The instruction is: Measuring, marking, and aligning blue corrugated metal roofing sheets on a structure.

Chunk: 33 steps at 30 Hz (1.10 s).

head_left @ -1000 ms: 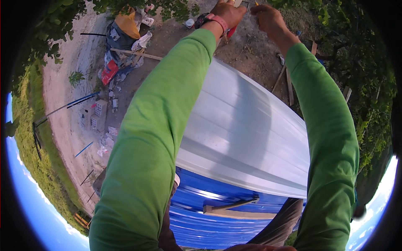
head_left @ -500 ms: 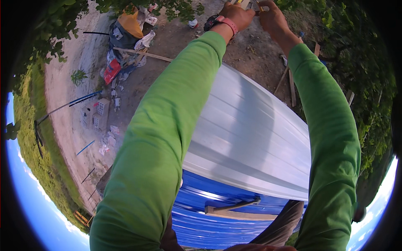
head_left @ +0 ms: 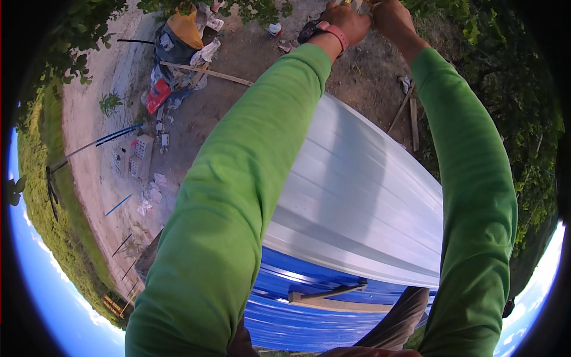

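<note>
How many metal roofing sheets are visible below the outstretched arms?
2. A white ribbed sheet lies between the two green sleeves, and a blue ribbed sheet shows beneath its lower edge. More may be hidden under the white one.

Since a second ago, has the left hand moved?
Yes. The left hand has drifted rightward and slightly up in the head view, farther from the orange bag on the debris pile, staying close to the right hand.

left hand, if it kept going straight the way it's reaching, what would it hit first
Probably the right hand: the left hand already sits close against it at the picture's top edge. Past them only bare dirt ground shows, though depth is unclear.
</note>
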Available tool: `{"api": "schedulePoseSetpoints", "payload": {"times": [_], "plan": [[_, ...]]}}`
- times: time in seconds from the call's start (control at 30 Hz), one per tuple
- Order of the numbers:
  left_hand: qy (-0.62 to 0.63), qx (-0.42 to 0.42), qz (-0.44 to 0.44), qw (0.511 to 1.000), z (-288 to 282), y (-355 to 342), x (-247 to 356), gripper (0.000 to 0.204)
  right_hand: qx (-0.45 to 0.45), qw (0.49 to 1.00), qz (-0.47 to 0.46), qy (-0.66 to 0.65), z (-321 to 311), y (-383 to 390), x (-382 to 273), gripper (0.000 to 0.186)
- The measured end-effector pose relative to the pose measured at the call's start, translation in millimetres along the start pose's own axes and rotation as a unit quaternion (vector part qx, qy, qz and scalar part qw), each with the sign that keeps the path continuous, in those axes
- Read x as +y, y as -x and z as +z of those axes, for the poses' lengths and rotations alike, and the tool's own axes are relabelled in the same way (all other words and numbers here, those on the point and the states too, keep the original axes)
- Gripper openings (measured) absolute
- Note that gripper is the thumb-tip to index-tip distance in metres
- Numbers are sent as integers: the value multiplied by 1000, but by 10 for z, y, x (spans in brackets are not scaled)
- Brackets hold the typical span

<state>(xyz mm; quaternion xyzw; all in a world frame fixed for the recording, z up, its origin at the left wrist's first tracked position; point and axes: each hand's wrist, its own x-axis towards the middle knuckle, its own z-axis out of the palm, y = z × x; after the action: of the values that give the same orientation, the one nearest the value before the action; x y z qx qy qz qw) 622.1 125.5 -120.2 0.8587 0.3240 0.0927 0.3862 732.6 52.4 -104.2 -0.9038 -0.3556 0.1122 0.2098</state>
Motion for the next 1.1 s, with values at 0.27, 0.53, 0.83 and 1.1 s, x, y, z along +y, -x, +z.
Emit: {"api": "schedulePoseSetpoints", "payload": {"times": [0.27, 0.53, 0.83, 1.1], "plan": [[-49, 15, 37, 998, 22, -5, -105, 42, -20, 997, -25, 70, 59, -48, -90, 25], [-18, 8, 16, 1000, -59, 20, -40, 46, -19, 995, -52, 82, 68, -51, -63, 24], [-44, 8, -23, 999, -110, 73, 25, 50, -40, 996, -35, 76, -19, -43, -127, 29], [-27, -36, -29, 999, -81, 98, 43, 49, -26, 952, -197, 234, 65, -136, 106, 23]]}}
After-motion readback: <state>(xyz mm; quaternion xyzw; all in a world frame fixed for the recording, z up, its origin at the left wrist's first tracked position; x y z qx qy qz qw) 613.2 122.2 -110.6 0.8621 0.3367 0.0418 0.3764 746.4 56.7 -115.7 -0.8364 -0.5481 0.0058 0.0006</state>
